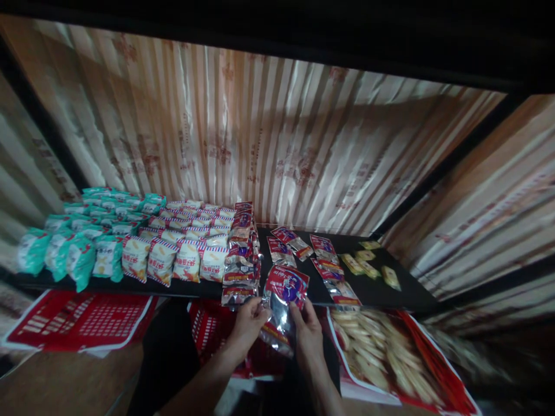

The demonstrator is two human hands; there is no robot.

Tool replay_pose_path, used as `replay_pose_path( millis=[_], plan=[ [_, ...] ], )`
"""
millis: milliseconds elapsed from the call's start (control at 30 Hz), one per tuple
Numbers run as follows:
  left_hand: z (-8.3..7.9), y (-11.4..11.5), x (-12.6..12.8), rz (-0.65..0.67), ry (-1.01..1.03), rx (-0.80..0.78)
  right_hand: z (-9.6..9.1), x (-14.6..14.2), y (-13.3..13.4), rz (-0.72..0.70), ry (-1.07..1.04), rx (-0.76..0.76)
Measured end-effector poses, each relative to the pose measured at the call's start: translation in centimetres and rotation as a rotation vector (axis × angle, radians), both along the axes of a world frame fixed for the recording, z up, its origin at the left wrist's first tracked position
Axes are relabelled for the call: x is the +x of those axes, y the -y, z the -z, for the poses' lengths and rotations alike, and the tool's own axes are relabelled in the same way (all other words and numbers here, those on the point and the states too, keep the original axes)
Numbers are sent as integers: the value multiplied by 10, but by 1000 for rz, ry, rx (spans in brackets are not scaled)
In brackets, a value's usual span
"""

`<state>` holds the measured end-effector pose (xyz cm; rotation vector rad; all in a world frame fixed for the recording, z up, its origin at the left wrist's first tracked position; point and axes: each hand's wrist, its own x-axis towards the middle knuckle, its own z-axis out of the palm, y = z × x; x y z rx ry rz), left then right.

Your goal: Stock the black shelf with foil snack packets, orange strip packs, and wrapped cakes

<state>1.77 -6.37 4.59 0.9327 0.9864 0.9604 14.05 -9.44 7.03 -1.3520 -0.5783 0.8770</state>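
Both my hands hold a red, blue and silver snack packet (pixel 284 292) just in front of a black shelf (pixel 381 292). My left hand (pixel 249 323) pinches its left edge. My right hand (pixel 306 326) grips its right side, fingers closed. More of the same packets (pixel 277 335) hang below it between my hands. A stack of like red packets (pixel 240 254) stands on the shelf just left of the held one.
Rows of teal packets (pixel 73 242) and white-and-red packets (pixel 182 248) fill the shelf's left. Loose red packets (pixel 323 251) and small yellow packets (pixel 368 263) lie at the right. Red baskets (pixel 87 318) sit below, one with pale yellow packets (pixel 381 352). Striped curtain behind.
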Motion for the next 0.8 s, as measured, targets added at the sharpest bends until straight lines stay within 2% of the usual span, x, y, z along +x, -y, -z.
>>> replay_pose_path(
  millis=[233,467,633,800],
  plan=[
    [-7,-7,-6,-81,50,4,-8,-7,-19,-126,-103,11],
    [-8,-26,-15,-168,66,21,-18,-18,-45,-207,-60,71],
    [1,-39,-20,-243,47,64,-13,-23,-70,-210,41,82],
    [5,-38,-28,-315,-50,85,-5,-30,-91,-250,84,119]
  ],
)
